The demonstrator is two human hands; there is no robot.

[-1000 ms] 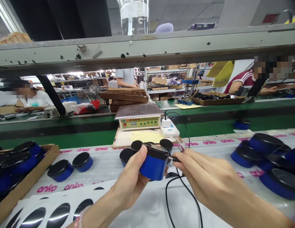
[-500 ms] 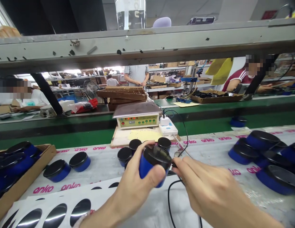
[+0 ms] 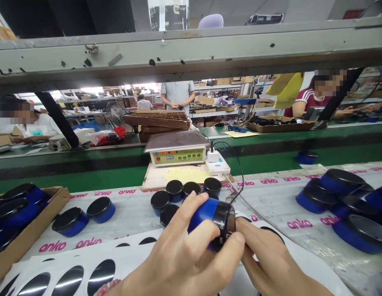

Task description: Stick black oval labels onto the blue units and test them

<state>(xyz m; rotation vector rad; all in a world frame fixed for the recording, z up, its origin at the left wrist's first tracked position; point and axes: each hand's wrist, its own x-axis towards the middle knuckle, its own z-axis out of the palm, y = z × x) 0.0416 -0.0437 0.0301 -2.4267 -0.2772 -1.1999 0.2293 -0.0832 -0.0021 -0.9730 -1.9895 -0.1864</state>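
My left hand (image 3: pixel 191 255) is wrapped round a small blue cylinder with a black end (image 3: pixel 211 220), tipped on its side with the black end facing right. My right hand (image 3: pixel 265 259) presses against that black end from the right, its fingers closed there; what they pinch is hidden. A black cable (image 3: pixel 237 172) runs from the white adapter (image 3: pixel 217 163) down towards the cylinder. Several similar blue-and-black cylinders (image 3: pixel 175 191) stand just behind my hands.
A tester box with red and green lights (image 3: pixel 177 155) sits on a board behind. A cardboard tray of blue cylinders (image 3: pixel 27 234) is at left, two loose ones (image 3: pixel 86 216) beside it, a pile of them (image 3: pixel 341 193) at right. Sheets of black oval stickers (image 3: pixel 70 279) lie in front. People work beyond the green conveyor (image 3: pixel 271 152).
My left hand has tipped the blue cylinder onto its side and brought it lower and nearer. My right hand has closed in against its black end, and the cable below is now hidden.
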